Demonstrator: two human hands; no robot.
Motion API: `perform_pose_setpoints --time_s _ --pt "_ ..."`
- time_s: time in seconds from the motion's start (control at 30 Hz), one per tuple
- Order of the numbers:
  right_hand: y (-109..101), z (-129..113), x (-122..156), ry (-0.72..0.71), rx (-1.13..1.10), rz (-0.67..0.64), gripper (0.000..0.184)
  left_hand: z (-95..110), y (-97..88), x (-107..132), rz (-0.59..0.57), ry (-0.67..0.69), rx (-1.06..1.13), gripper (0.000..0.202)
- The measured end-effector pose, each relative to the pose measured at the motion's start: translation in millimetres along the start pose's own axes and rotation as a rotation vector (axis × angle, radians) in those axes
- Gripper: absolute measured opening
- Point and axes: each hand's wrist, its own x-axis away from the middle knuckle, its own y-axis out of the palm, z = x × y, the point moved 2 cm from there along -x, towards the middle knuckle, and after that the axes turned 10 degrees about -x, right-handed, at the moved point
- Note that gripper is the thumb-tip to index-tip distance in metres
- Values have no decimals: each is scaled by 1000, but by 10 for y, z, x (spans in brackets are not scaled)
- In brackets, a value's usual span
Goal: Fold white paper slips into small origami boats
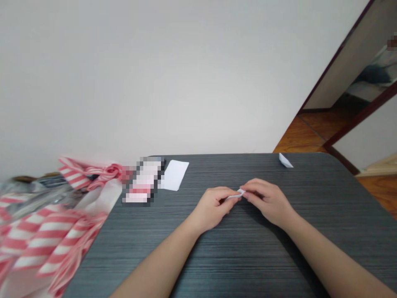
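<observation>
My left hand (pixel 214 208) and my right hand (pixel 266 201) meet above the middle of a dark grey table (pixel 248 256). Between their fingertips they pinch a narrow strip of folded white paper (pixel 237 194), partly hidden by my fingers. A small folded white paper boat (pixel 285 160) sits near the table's far edge, to the right of my hands. A flat white paper sheet (pixel 174 175) lies at the far edge, to the left of my hands.
A pixelated, blurred pink and white object (pixel 142 181) lies beside the white sheet. Pink-and-white striped fabric (pixel 46 236) and clear plastic bunch at the left edge of the table. A white wall (pixel 155 82) rises behind, and a doorway opens onto a wooden floor (pixel 307 132) at the right.
</observation>
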Motion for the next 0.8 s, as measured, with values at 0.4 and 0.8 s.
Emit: perform_pose_setpoints --time_s 0.4,0.8 --pt "-11 -44 -27 -15 -6 -15 11 4 4 4 6 -4 -8 28" --pt "3 -45 -33 6 14 -20 9 -5 -3 -4 6 13 -34 29"
